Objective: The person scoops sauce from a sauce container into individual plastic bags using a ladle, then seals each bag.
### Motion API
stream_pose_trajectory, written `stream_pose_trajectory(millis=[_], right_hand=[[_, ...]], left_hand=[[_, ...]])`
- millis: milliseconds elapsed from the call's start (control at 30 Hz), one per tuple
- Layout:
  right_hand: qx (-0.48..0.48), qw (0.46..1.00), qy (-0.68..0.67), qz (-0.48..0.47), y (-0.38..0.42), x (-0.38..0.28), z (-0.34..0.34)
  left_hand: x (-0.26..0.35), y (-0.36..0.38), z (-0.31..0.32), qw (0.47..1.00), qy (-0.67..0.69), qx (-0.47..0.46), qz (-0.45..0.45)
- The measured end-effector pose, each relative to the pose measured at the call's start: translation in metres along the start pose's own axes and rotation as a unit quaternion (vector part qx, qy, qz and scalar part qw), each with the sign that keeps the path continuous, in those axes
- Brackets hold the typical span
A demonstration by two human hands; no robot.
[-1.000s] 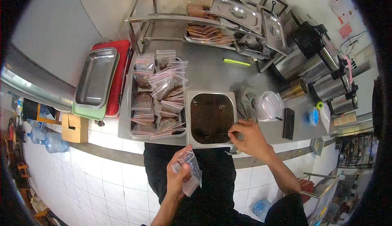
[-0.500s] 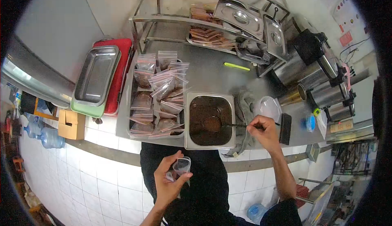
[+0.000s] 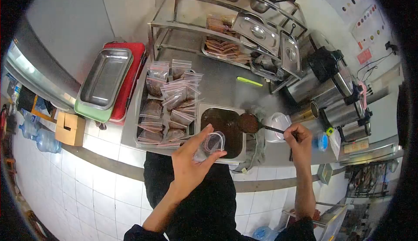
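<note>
While the ladle [image 3: 249, 123], with brown food in its bowl, is over the right side of the pan [image 3: 244, 144], the right hand [image 3: 298, 136] pinches its handle. The left hand [image 3: 190, 164], half open and curved, holds a clear bag [image 3: 213, 143] by its open mouth, near the ladle. Left of the pan, a tray [image 3: 139, 106] bears filled bags [image 3: 174, 95].
</note>
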State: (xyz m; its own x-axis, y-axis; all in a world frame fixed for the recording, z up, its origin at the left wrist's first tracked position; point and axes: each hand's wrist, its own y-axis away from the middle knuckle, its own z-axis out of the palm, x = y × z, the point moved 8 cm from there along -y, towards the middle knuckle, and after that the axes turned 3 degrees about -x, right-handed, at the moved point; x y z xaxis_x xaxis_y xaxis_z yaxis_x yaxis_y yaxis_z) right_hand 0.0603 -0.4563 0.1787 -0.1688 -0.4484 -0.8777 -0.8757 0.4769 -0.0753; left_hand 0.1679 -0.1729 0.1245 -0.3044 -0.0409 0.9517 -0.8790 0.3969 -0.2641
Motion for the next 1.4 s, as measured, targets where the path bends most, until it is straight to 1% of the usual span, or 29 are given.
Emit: stream_pose_trajectory(millis=[67,100,167,200,267,400,467,500,567,600,667,800,867,1000,1100,1167,1200,1267,1300,1367,1400], right_hand=[[0.002,1.0,0.013,-0.024,-0.001,0.0,-0.003],[0.001,1.0,0.014,-0.025,-0.001,-0.002,-0.006],[0.026,1.0,0.007,0.0,0.005,-0.005,-0.013],[0.027,1.0,0.008,-0.001,0.005,-0.01,-0.015],[0.039,0.998,0.026,-0.039,0.006,-0.026,-0.021],[0.04,0.999,0.01,-0.032,0.01,-0.041,-0.02],[0.034,0.997,0.017,-0.074,0.007,-0.051,-0.02],[0.034,0.996,0.018,-0.075,0.008,-0.053,-0.019],[0.055,0.992,0.066,-0.091,0.011,-0.06,-0.018],[0.054,0.992,0.066,-0.092,0.011,-0.061,-0.017],[0.083,0.982,0.105,-0.136,0.014,-0.07,-0.017],[0.104,0.973,0.136,-0.158,0.017,-0.072,-0.018],[0.114,0.959,0.152,-0.209,0.02,-0.08,-0.017],[0.12,0.947,0.182,-0.236,0.023,-0.087,-0.014],[0.147,0.933,0.193,-0.264,0.028,-0.091,-0.014],[0.166,0.901,0.254,-0.31,0.034,-0.096,-0.012],[0.166,0.901,0.254,-0.311,0.035,-0.096,-0.012],[0.174,0.87,0.289,-0.36,0.043,-0.103,-0.008],[0.173,0.87,0.288,-0.361,0.044,-0.101,-0.007],[0.194,0.834,0.308,-0.416,0.052,-0.104,-0.004],[0.194,0.833,0.309,-0.417,0.052,-0.104,-0.004]], left_hand=[[0.005,-0.005,0.002,0.998,-0.027,0.017,0.046],[0.004,-0.007,0.003,0.998,-0.026,0.019,0.047],[0.005,-0.004,0.004,0.996,-0.049,0.024,0.069],[0.004,-0.005,0.006,0.996,-0.048,0.024,0.07],[0.003,-0.008,0.011,0.996,-0.044,0.022,0.072],[0.01,-0.019,0.023,0.996,-0.032,0.017,0.083],[0.014,-0.027,0.033,0.996,-0.032,0.01,0.083],[0.016,-0.028,0.036,0.996,-0.032,0.011,0.084],[0.02,-0.028,0.037,0.994,-0.027,0.036,0.102],[0.021,-0.028,0.038,0.994,-0.027,0.037,0.103],[0.024,-0.03,0.038,0.995,-0.027,0.032,0.096],[0.025,-0.032,0.038,0.996,-0.025,0.025,0.082],[0.031,-0.032,0.036,0.994,-0.032,0.037,0.093],[0.031,-0.032,0.035,0.994,-0.027,0.043,0.092],[0.028,-0.032,0.035,0.996,-0.021,0.04,0.075],[0.029,-0.032,0.033,0.995,-0.01,0.049,0.081],[0.029,-0.032,0.033,0.995,-0.01,0.049,0.081],[0.031,-0.031,0.03,0.996,-0.011,0.053,0.077],[0.032,-0.031,0.029,0.996,-0.012,0.054,0.077],[0.032,-0.032,0.029,0.997,0.001,0.048,0.066],[0.033,-0.031,0.029,0.997,0.002,0.048,0.066]])
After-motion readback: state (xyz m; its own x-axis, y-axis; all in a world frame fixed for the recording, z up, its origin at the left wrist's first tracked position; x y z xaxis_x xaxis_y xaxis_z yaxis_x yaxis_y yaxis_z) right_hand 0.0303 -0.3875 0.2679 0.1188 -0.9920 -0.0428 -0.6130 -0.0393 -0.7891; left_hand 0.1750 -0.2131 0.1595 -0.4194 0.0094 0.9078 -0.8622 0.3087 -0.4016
